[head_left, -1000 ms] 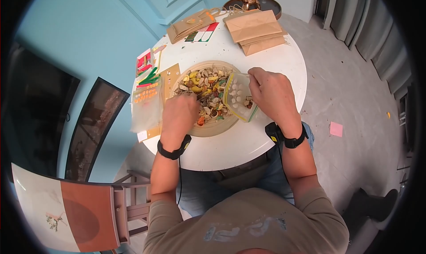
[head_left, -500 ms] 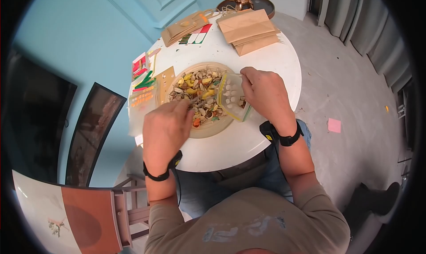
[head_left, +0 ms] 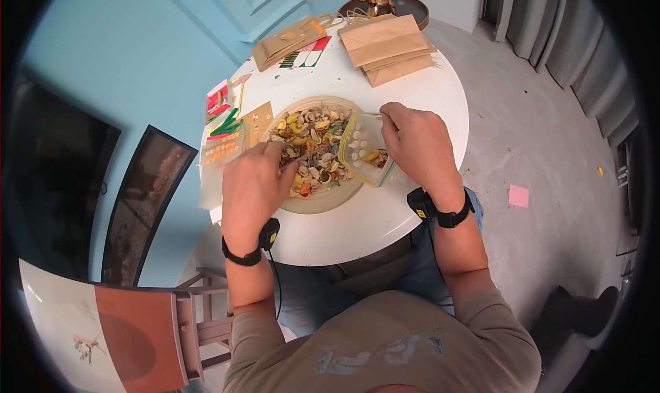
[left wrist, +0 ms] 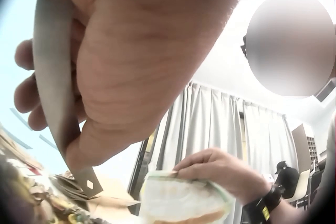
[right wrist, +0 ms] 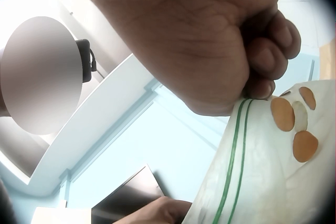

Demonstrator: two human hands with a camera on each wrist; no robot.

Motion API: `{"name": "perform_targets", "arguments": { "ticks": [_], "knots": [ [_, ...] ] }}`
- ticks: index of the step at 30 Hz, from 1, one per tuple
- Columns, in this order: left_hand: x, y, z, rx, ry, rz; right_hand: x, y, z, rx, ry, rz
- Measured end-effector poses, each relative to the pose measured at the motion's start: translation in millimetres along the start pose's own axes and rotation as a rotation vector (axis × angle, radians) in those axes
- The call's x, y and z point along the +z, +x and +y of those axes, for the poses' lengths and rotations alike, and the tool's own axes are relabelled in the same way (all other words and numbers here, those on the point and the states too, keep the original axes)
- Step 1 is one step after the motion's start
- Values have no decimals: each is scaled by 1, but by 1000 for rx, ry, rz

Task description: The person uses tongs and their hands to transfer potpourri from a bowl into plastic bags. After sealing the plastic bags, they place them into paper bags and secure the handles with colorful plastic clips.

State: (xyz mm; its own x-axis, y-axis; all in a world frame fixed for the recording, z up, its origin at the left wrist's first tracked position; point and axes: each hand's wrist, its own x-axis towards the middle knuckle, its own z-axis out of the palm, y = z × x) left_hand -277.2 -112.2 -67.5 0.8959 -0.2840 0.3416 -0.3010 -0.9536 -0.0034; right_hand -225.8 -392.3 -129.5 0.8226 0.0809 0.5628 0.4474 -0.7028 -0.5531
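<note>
My left hand (head_left: 256, 183) is over the left side of a round, shallow beige bowl (head_left: 323, 204). It grips a flat metal strip (left wrist: 52, 66) that looks like one arm of tongs, with a diamond-shaped hole near its lower end. Colourful dried pieces (head_left: 320, 128), pale, yellow, orange and green, fill the bowl. My right hand (head_left: 419, 142) pinches the upper edge of a translucent zip bag (head_left: 371, 175) at the bowl's right side. White ovals mark the bag in the head view; in the right wrist view, brown ovals (right wrist: 305, 147) show. Some yellow and brown pieces (head_left: 375, 158) show through the bag.
Brown paper bags (head_left: 385, 42) and a flat paper bag (head_left: 289, 44) lie at the table's far side. Green and red strips (head_left: 225, 123) and sticker sheets (head_left: 223, 151) lie along the left edge. A pink paper (head_left: 518, 196) is on the floor.
My left hand has drawn back leftward from over the bowl, then shifted slightly forward again. A yellow piece now shows in the bag. The right hand keeps its hold.
</note>
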Motion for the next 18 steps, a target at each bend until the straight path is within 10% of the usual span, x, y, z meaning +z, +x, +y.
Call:
{"name": "perform_targets", "arguments": {
  "ticks": [18],
  "knots": [
    [101, 37, -34, 190, 254, 35, 1, 1, -7, -8, 0, -7]
  ]
}}
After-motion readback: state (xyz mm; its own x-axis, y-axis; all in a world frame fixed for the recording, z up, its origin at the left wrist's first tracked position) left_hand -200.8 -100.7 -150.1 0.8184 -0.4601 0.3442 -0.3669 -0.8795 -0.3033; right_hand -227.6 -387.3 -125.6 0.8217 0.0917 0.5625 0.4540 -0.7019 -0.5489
